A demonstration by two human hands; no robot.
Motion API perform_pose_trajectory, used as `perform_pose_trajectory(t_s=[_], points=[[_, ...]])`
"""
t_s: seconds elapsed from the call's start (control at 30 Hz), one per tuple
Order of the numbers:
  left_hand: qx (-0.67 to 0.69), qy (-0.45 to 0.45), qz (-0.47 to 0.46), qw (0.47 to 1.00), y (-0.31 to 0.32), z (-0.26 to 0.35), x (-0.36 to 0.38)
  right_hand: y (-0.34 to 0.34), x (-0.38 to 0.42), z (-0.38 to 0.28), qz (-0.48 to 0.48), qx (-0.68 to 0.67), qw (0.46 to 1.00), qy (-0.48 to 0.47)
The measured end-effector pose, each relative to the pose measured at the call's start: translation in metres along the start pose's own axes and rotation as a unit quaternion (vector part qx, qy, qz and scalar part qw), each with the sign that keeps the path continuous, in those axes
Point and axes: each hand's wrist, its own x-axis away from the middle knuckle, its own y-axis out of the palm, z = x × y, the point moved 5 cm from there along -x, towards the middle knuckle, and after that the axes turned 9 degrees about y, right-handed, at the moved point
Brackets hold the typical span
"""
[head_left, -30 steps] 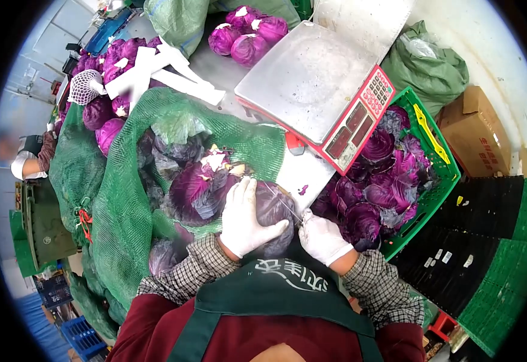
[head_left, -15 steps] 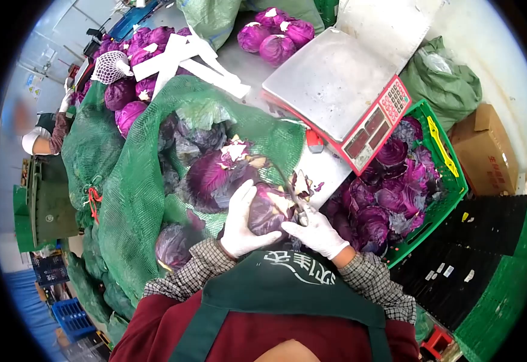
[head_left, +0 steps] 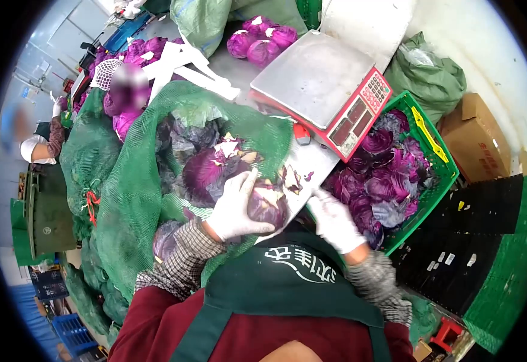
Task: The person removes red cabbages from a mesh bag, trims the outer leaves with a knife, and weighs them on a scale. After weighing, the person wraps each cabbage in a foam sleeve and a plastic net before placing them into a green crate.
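The right hand [head_left: 334, 218] has left the cabbage [head_left: 267, 204], fingers together; left hand [head_left: 234, 208] fingers still grip it.

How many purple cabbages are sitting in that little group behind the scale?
3 purple cabbages behind the scale: one at left, one in front, one at right. A fourth may sit behind them, mostly hidden.

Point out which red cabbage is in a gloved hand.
The cabbage at the table edge, gripped by the left hand. The others lie untouched in the green net sack, the green crate or behind the scale.
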Motion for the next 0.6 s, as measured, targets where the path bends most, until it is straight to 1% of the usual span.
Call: perform_pose_trajectory(t_s=[0.03, 0.07, 0.1, 0.13, 0.17, 0.23, 0.33, 0.4, 0.43, 0.5, 0.53, 0.57, 0.6], points=[[-0.009, -0.004, 0.005, 1.000, -0.001, 0.004, 0.005, 0.017, 0.001, 0.001, -0.029, 0.114, 0.992, 0.051], [-0.019, -0.008, 0.010, 1.000, 0.000, 0.007, 0.009, 0.036, 0.000, 0.005, -0.081, 0.360, 0.924, -0.097], [-0.043, -0.004, 0.027, 0.999, 0.004, 0.010, 0.012, 0.038, -0.001, 0.013, -0.063, 0.318, 0.941, -0.096], [-0.047, -0.013, 0.039, 0.998, 0.004, 0.015, 0.013, 0.050, 0.007, -0.012, -0.045, 0.275, 0.956, -0.090], [-0.070, -0.007, 0.047, 0.996, 0.006, 0.020, 0.014, 0.053, 0.010, -0.023, -0.054, 0.286, 0.957, -0.022], [-0.103, 0.005, 0.060, 0.993, 0.008, 0.028, 0.014, 0.055, 0.010, -0.015, -0.088, 0.337, 0.937, -0.023], [-0.092, 0.016, 0.083, 0.992, 0.010, 0.028, 0.015, 0.059, 0.007, -0.011, -0.084, 0.388, 0.915, -0.064], [-0.096, 0.015, 0.093, 0.991, 0.012, 0.029, 0.014, 0.062, 0.006, -0.022, -0.078, 0.388, 0.915, -0.081], [-0.098, 0.014, 0.098, 0.990, 0.013, 0.030, 0.014, 0.058, 0.002, -0.017, -0.057, 0.393, 0.916, -0.050], [-0.104, 0.019, 0.114, 0.988, 0.019, 0.032, 0.017, 0.045, -0.010, 0.015, -0.016, 0.401, 0.916, 0.014], [-0.108, 0.021, 0.124, 0.986, 0.021, 0.033, 0.019, 0.037, -0.016, 0.014, -0.002, 0.416, 0.909, -0.004], [-0.101, 0.034, 0.143, 0.984, 0.022, 0.032, 0.022, 0.034, -0.020, -0.002, 0.012, 0.432, 0.902, -0.022], [-0.083, 0.020, 0.144, 0.986, 0.020, 0.030, 0.026, 0.026, -0.019, 0.005, -0.011, 0.225, 0.942, 0.249]])
